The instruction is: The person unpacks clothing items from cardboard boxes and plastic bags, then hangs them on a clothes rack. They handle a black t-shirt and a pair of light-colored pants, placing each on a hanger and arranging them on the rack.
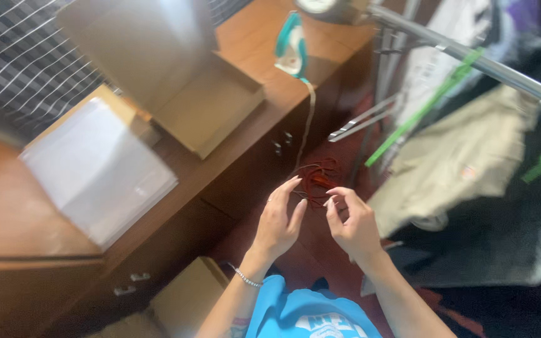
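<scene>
The person's left hand (278,220) and right hand (350,220) are raised side by side over the dark red floor, fingers pointing away from the body. Between their fingertips hangs a small tangle of thin reddish-brown cord (316,178), looped and knotted; the right hand pinches one end of it between thumb and forefinger, and the left hand's fingertips touch the loops on the other side, though the blur makes it impossible to tell whether the left fingers are closed on the cord or only resting against it. A thin beaded bracelet (245,276) circles the left wrist. To the left stands a brown wooden desk (7,219), bearing a stack of clear plastic sleeves (98,169) and an open cardboard box (211,112). A teal and white clothes iron (290,47) stands upright near the desk's far edge. To the right, a beige garment (464,156) hangs from a metal clothes rail (471,59) beside green hangers (421,112)
</scene>
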